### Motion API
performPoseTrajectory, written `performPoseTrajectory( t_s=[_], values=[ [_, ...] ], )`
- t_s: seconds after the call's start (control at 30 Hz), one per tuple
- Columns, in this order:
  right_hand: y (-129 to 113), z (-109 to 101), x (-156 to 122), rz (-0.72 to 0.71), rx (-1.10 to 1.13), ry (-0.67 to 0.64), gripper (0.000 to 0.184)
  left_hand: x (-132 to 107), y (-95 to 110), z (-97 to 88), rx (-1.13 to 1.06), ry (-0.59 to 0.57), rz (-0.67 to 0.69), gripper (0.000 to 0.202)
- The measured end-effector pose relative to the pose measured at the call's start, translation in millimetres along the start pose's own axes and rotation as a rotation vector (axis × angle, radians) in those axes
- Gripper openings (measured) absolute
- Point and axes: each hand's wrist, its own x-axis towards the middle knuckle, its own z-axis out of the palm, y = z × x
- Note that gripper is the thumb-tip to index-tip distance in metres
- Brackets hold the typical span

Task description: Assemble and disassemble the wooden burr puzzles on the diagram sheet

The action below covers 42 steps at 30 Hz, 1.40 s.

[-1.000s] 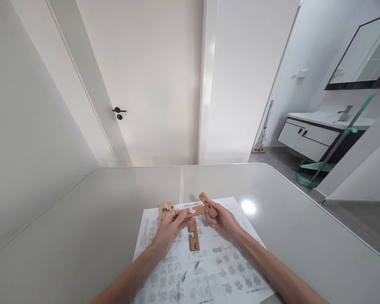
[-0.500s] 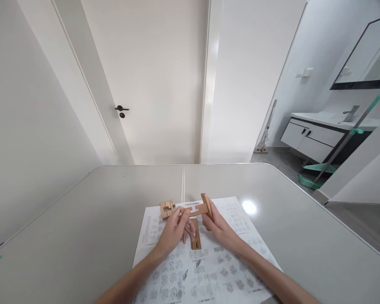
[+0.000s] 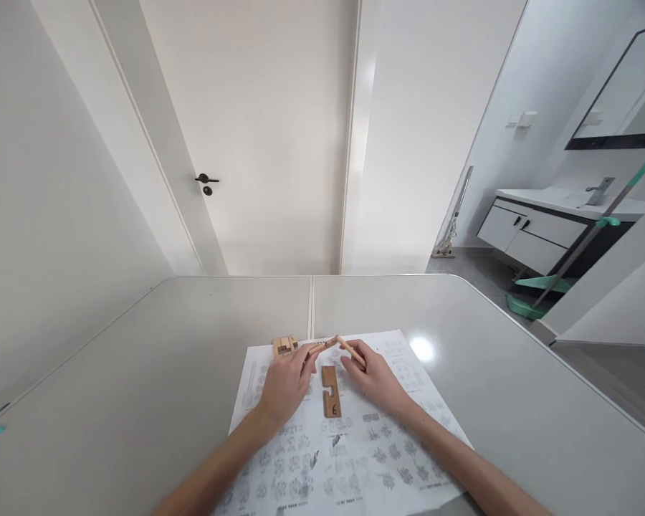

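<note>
My left hand (image 3: 287, 383) is closed on a flat wooden puzzle piece (image 3: 322, 347), seen nearly edge-on. Between the fingers of my right hand (image 3: 373, 374) is a second wooden puzzle piece (image 3: 353, 353), tilted so that its upper end meets or nearly meets the first; whether they touch I cannot tell. Below and between my hands, a notched wooden piece (image 3: 331, 405) with a dark mark lies flat on the printed sheet (image 3: 365, 459). Beyond my left hand sits a small block of joined wooden pieces (image 3: 284, 345), partly hidden by the fingers.
The sheet, covered in small printed diagrams, lies on a grey table (image 3: 140, 401) with a seam (image 3: 310, 308) across it. Behind the table is a white door (image 3: 269, 143). A washbasin cabinet (image 3: 537, 229), a mop (image 3: 454, 215) and a green dustpan (image 3: 524, 307) are off to the right.
Both held pieces have turned from showing their broad faces to nearly edge-on. My left hand has rolled over, back upward, and no longer covers the notched piece on the sheet.
</note>
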Motion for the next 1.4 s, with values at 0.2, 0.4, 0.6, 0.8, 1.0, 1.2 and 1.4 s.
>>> performPoseTrajectory(
  t_s=[0.2,0.4,0.6,0.8,1.0,1.2,1.4],
  values=[
    [4,19,-6,-0.034,-0.261,-0.070,0.034,0,-26,5.8,0.226,-0.037,0.144,0.037],
    [-3,26,-12,-0.032,-0.520,-0.099,0.045,-1,-31,9.9,0.626,-0.151,0.338,0.053],
    [-5,21,-13,-0.093,-0.635,-0.058,0.029,-1,-28,6.5,0.788,-0.189,0.494,0.052],
    [4,10,-6,-0.143,-0.617,-0.063,0.031,1,-27,3.9,0.825,-0.191,0.517,0.033],
    [1,-12,2,-0.036,-0.214,-0.273,0.029,2,-12,-0.6,0.629,-0.176,0.453,0.035],
    [-19,-20,-1,0.016,0.290,-0.500,0.043,-1,11,-2.8,0.031,-0.342,0.069,0.043],
    [-8,-13,4,0.134,0.327,-0.208,0.055,3,10,-1.1,-0.425,-0.343,-0.201,0.045]
  ],
)
